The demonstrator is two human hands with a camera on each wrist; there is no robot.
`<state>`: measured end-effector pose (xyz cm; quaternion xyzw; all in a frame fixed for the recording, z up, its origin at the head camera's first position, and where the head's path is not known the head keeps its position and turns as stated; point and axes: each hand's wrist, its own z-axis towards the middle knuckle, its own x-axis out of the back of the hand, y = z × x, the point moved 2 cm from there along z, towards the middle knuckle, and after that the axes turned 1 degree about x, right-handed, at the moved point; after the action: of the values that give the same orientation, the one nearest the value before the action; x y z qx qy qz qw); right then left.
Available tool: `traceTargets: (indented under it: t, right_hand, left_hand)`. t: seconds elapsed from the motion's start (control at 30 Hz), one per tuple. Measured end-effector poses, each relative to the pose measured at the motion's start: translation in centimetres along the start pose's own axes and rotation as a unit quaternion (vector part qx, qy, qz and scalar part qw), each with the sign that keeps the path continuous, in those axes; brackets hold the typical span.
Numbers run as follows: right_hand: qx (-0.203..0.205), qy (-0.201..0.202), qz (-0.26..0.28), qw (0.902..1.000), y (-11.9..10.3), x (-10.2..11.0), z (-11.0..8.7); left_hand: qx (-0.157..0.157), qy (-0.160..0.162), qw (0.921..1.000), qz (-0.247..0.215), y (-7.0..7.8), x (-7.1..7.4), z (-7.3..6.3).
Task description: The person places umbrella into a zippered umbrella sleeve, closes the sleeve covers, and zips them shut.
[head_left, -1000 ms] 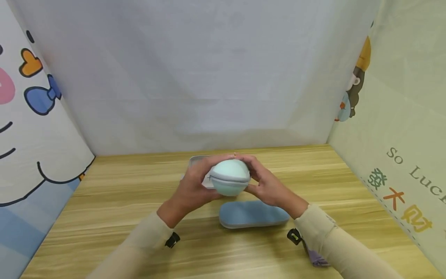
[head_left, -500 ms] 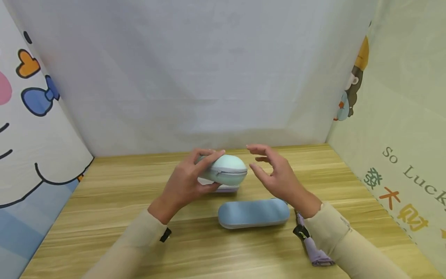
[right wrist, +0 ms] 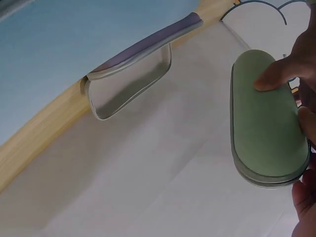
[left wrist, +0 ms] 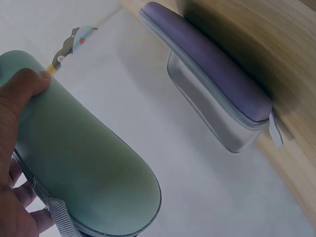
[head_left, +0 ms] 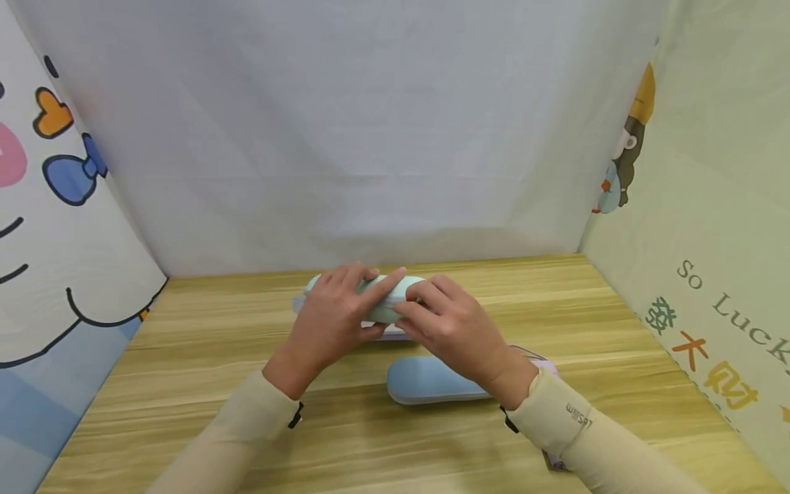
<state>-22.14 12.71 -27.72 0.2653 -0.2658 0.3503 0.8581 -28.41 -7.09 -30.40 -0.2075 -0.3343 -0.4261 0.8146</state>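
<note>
A mint-green zippered glasses case (head_left: 404, 287) is held up above the table. My left hand (head_left: 336, 302) grips it around the middle, thumb below and fingers over the top. At its right end, the curled fingers of my right hand (head_left: 453, 326) pinch at the zipper seam. In the left wrist view the rounded end of the green case (left wrist: 98, 158) faces the camera, a grey ribbed tab (left wrist: 61, 217) hanging at its edge. Beyond both hands lies an opened purple case (left wrist: 212, 64) with a pale lining, mostly hidden in the head view.
A closed blue glasses case (head_left: 426, 381) lies on the wooden table (head_left: 204, 343) in front of my hands. Partly under the right sleeve is a lilac cloth-like item (head_left: 555, 461). A white sheet (head_left: 358, 137) hangs at the back, with printed sheets at both sides.
My right hand let go of the green case, moved away to the right, then came back to its right end. The left hand kept its grip and turned the case more sideways.
</note>
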Motion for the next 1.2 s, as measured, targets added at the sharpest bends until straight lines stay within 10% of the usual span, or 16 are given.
traceTargets:
  t: [0.43,0.83,1.2]
  right_hand:
    - [-0.090,0.024,0.039,0.9949,0.1,-0.2,-0.4]
    - [-0.305,-0.028,0.119,0.9443,0.5,0.7,0.8]
    - [-0.439,-0.049,0.307,0.8433,1.4,0.6,0.0]
  left_hand:
    - [0.008,-0.029,0.9985,0.046,-0.3,-0.3,-0.3]
    - [0.010,-0.018,0.9935,0.112,-0.2,-0.4,0.3]
    - [0.026,-0.023,0.9971,0.067,-0.4,-0.4,-0.2]
